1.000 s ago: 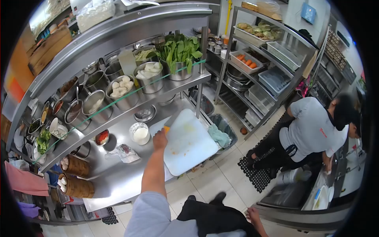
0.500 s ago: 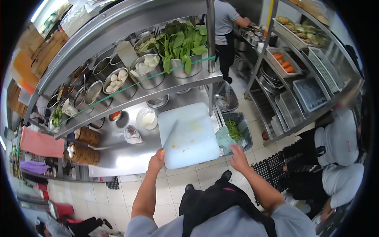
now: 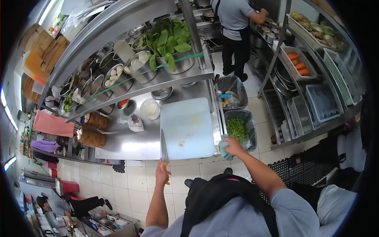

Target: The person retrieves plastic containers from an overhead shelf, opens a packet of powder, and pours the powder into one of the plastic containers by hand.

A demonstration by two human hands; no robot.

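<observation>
My left hand [image 3: 162, 173] is wrapped round the yellow handle of a kitchen knife [image 3: 164, 145]. The blade points away from me and lies over the left edge of a white cutting board [image 3: 189, 128]. Small orange scraps and yellowish stains mark the board. To the right of the board, my right hand [image 3: 233, 147] grips a crumpled pale green cloth [image 3: 225, 149]. Just beyond that hand, leafy greens [image 3: 237, 128] fill a lined bin [image 3: 252, 138].
A second lined bin [image 3: 233, 83] stands behind. On the steel counter [image 3: 130, 148] are a white bowl [image 3: 150, 109], a small bag [image 3: 135, 123] and bamboo steamers [image 3: 91, 136]. Above runs a shelf of metal pots and leafy vegetables [image 3: 169, 41]. A co-worker [image 3: 235, 31] stands at the back.
My right hand has closed on the green cloth and drawn it off the bin, uncovering the greens. The knife has shifted to the board's left edge. The view has turned slightly.
</observation>
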